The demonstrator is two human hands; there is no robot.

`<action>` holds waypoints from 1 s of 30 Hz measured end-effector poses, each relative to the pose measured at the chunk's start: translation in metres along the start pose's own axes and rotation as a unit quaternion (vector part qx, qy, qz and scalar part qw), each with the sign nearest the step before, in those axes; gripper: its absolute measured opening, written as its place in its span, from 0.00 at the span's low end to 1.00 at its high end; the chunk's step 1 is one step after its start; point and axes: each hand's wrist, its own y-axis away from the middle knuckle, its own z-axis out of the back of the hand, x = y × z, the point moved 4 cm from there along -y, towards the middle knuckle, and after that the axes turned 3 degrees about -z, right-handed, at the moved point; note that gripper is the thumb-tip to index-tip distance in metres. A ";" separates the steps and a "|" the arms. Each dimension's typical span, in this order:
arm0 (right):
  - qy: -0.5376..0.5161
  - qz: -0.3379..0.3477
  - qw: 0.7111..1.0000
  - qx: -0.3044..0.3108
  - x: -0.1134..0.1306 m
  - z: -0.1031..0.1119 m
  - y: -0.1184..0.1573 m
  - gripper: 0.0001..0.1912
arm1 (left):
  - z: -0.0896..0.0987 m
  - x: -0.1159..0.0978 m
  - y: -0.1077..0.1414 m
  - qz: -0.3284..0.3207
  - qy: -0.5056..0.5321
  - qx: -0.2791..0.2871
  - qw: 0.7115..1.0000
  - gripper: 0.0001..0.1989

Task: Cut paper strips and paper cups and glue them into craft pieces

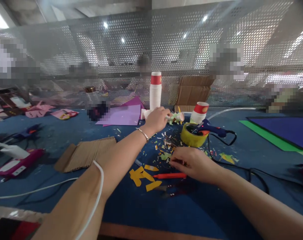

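**Blue table under a perforated metal screen, with paper craft partway along**

The left hand reaches to the far middle, its fingers bent beside a decorated white piece lying on its side; whether they grip it is hidden. The right hand is low over the scraps, fingers curled in narrowly, and I cannot tell whether it holds anything.

Judging by the litter, plenty of cutting is done. The decorated piece already carries green and yellow bits, while at least four orange paper shapes lie loose and overlapping on the near side, attached to nothing.

Counting the rest: two upright stacks of paper cups, one tall at the far middle and one short to its right; one roll of yellow tape with one glue gun resting across it; one red marker beside the orange shapes; two pieces of cardboard, one flat on the left and one propped up at the far side. The scraps are too many and too small to count.
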 end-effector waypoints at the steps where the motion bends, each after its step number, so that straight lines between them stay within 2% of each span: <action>1: 0.001 0.001 1.000 0.001 0.000 0.000 0.000 0.10 | -0.006 -0.007 -0.009 -0.031 -0.004 0.011 0.999 0.14; 7: -0.005 0.024 1.000 -0.014 0.004 0.002 0.001 0.09 | -0.039 -0.030 -0.067 -0.189 -0.034 0.086 0.978 0.18; 10: 0.000 0.026 0.999 -0.018 0.003 0.003 0.002 0.09 | -0.052 -0.036 -0.086 -0.234 -0.045 0.115 0.964 0.20; 14: -0.001 0.023 0.999 -0.026 -0.002 0.004 0.002 0.09 | -0.062 -0.035 -0.097 -0.261 -0.047 0.138 0.954 0.18; 18: 0.001 0.026 0.999 -0.025 -0.004 0.005 0.001 0.09 | -0.065 -0.025 -0.100 -0.246 -0.039 0.137 0.959 0.14; 22: -0.007 0.034 0.999 -0.020 -0.001 0.005 0.000 0.08 | -0.064 -0.018 -0.106 -0.187 -0.024 0.132 0.973 0.12; 26: 0.000 0.033 0.999 -0.018 -0.001 0.000 -0.001 0.09 | -0.063 -0.024 -0.117 -0.111 -0.018 0.157 0.981 0.16; 30: 0.007 0.017 1.000 -0.008 -0.003 -0.001 -0.001 0.09 | -0.063 -0.034 -0.124 -0.068 -0.019 0.192 0.979 0.20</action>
